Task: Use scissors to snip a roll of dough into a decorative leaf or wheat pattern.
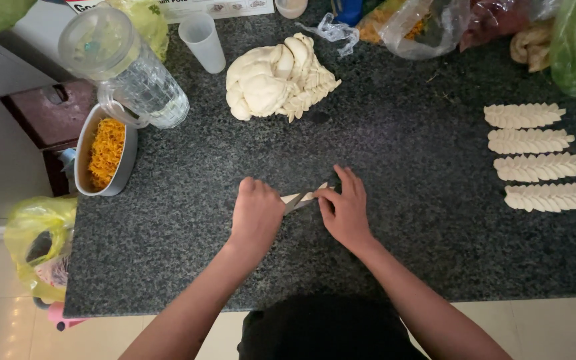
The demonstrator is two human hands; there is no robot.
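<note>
Dough strip, which we judge soft and easily torn, lies between our hands, left hand pinning one end, right hand gripping a knife; hold it by its ends.

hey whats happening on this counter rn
A person is working a small strip of dough on the dark granite counter. The left hand covers one end; the right hand pinches the other, with a knife blade between them. Four finished leaf-shaped pieces lie in a row to the right, and a dough pile sits behind.
</note>
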